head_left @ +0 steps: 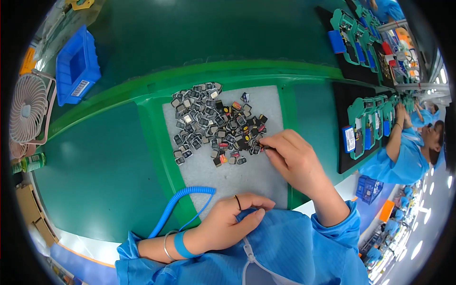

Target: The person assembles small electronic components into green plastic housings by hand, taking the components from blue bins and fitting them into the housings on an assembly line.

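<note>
A pile of small memory cards [221, 126], many in clear plastic cases and others bare black with red or yellow patches, lies on a pale grey mat [228, 178]. At the pile's right edge, my right hand [298, 164] pinches what looks like a small dark memory card between thumb and forefinger; the fingertips partly hide it. My left hand [232, 221] rests palm inward close to my body, below the mat's near edge. Its fingers are loosely bent, thumb apart, with nothing in them. A blue strap [183, 244] circles that wrist, and a coiled blue cord [178, 202] runs beside it.
Green tape [164, 156] borders the mat. A blue bin [78, 66] and a pink fan [29, 109] stand at the left. Green fixtures with blue parts [363, 126] sit on black pads at the right. Beyond them a person in blue [399, 147] works.
</note>
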Action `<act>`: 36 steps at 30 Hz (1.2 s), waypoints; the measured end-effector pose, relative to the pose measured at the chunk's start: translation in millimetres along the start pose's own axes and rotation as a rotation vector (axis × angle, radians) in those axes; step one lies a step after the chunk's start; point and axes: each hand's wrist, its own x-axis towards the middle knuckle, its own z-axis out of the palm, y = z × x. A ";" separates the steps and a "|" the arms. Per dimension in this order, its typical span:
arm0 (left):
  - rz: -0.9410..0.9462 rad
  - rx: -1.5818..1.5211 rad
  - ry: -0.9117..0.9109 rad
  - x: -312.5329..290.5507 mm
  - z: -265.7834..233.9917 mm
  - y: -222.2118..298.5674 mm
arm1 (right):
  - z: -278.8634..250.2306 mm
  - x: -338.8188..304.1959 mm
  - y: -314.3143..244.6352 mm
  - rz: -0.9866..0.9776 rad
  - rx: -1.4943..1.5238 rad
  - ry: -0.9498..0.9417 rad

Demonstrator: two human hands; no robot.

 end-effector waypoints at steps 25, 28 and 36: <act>-0.103 -0.460 0.041 1.2 0.5 -6.3 | 12.8 0.4 -4.1 -0.117 -0.284 0.007; -0.104 -0.467 0.045 1.9 -0.2 -7.7 | 20.2 -2.3 1.0 -0.099 -0.218 0.116; -0.119 -0.856 0.167 3.7 4.2 -9.6 | -3.2 -13.1 -36.4 -0.019 0.218 0.039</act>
